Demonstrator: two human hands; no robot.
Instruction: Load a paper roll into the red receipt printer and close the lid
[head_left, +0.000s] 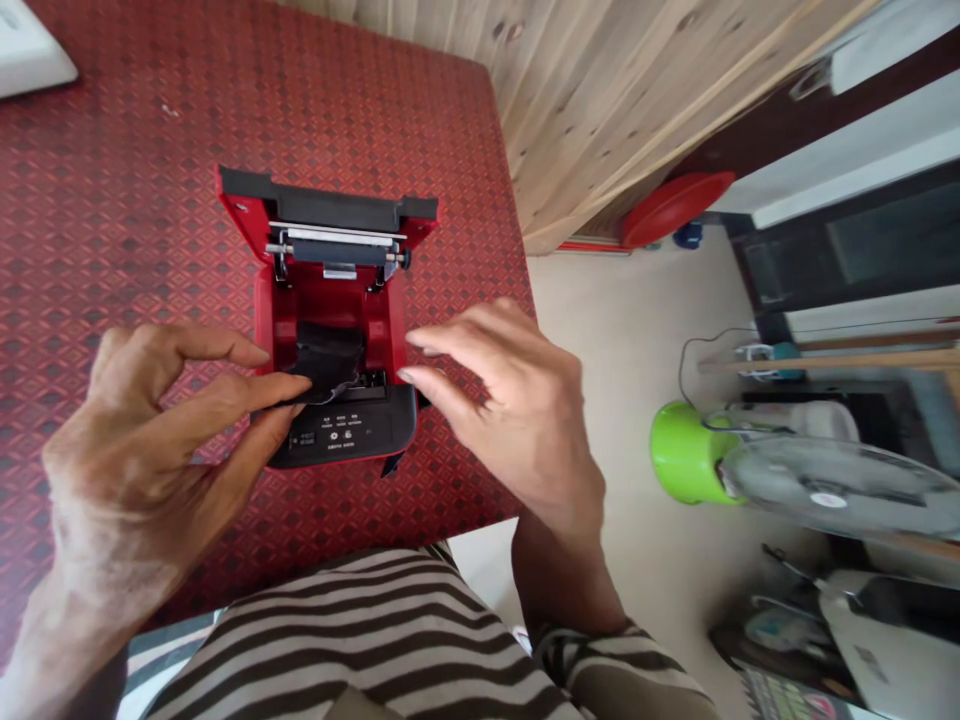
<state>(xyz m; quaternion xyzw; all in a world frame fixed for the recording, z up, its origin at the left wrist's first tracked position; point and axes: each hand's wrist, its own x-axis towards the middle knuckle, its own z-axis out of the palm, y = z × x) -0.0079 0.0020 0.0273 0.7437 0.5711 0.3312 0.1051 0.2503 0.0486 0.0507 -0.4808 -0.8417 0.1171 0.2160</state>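
We note the left hand (142, 440) pinching the black sheet (330, 358) at its edge, the soundest hold; it appears light, limp. Right hand (517, 400): fingertips parted beside the red printer (330, 300).

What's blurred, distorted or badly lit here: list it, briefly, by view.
Head view: the fan looks soft and stretched toward the right edge; head view: the small print on the control panel is too fine to read; head view: the black piece at the left hand is dark, showing little detail.
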